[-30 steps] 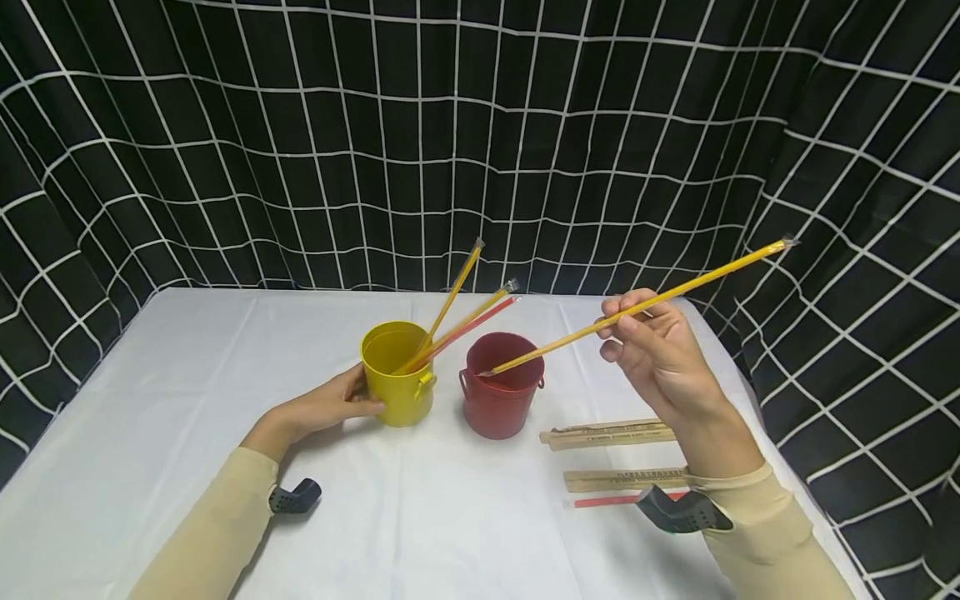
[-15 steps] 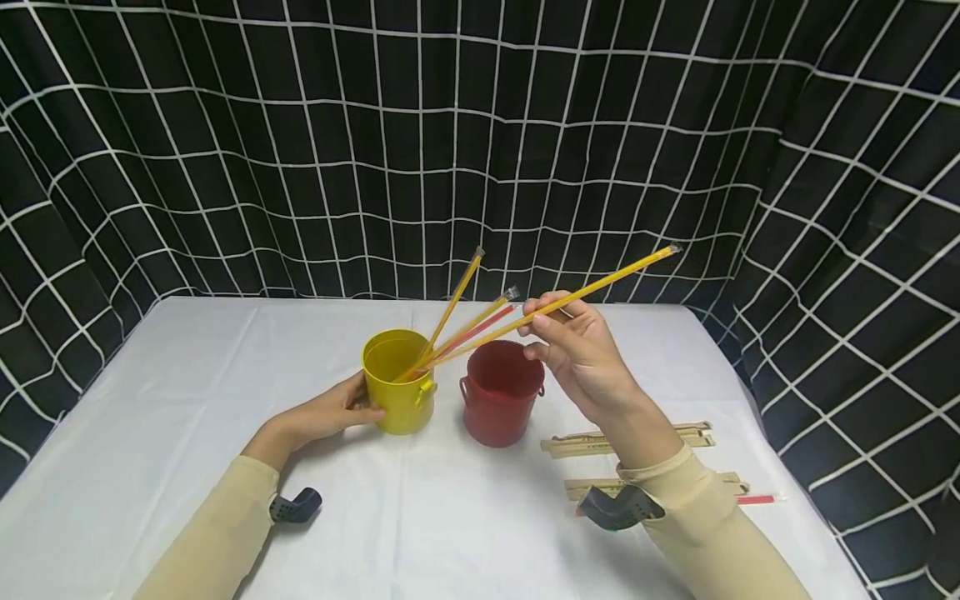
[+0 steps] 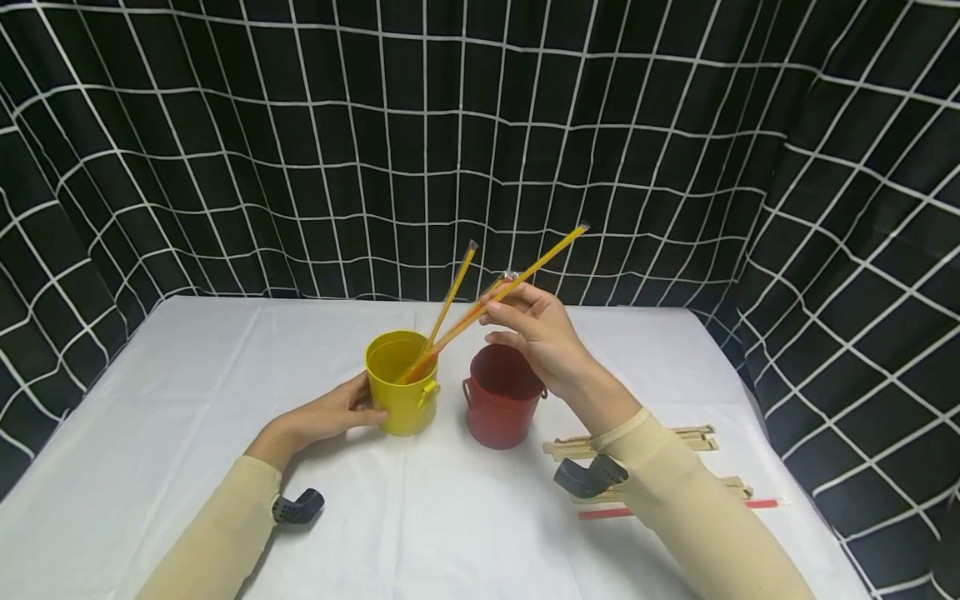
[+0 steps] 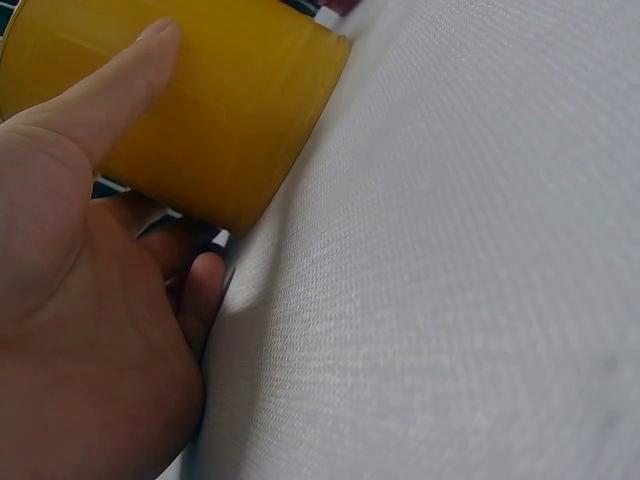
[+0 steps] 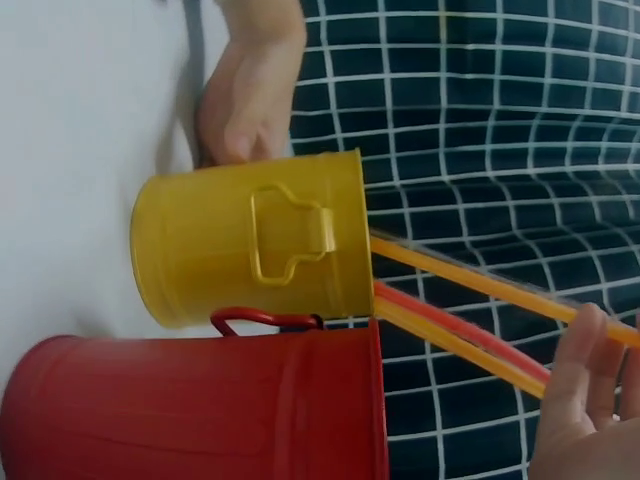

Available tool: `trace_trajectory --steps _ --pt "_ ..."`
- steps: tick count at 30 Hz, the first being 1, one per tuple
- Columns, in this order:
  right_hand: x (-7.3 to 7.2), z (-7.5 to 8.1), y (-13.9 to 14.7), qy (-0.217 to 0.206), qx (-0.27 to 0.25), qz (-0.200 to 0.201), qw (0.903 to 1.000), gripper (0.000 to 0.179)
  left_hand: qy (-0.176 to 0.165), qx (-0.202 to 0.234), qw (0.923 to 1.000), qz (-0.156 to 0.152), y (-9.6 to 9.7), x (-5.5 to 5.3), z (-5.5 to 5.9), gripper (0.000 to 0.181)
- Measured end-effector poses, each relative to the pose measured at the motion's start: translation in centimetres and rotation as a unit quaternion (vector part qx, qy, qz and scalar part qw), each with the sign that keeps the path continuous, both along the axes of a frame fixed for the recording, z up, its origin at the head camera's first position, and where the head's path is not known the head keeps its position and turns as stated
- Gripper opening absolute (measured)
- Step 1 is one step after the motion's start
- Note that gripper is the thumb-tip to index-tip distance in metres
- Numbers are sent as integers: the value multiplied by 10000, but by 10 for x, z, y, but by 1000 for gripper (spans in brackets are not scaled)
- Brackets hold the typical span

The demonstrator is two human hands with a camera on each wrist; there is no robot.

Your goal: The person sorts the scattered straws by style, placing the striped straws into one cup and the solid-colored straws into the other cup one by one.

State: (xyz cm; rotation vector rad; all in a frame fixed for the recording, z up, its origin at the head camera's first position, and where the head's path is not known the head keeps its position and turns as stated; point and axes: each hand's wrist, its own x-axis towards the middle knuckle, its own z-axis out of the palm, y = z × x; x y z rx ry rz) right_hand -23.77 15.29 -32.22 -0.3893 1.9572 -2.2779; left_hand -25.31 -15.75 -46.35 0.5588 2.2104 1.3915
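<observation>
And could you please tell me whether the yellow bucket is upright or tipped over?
Upright: in the head view, the yellow bucket stands with its open rim upward, the left hand gripping its side.

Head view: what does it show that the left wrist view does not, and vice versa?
Only the head view shows the right hand pinching a long, thin yellow stick, plus slim tan paper-like packets lying to the right.

Only the left wrist view shows the palm side of the left hand.

Both share the yellow cylindrical metal bucket held by that hand, the white tablecloth and black cloth with white grid lines.
</observation>
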Motion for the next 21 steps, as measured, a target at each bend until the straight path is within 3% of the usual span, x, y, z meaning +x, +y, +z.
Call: trace_trajectory --steps 6,11,21 --pt "-16 1 -8 -66 820 278 9962 12 17 -14 10000 -9 1 0 0 93" --pt "-28 -2 -12 86 1489 430 9879 23 78 74 9999 -24 2 -1 -2 91" --pt "-42 -1 -16 205 2631 356 9639 31 108 102 9999 -28 0 -3 -3 91"
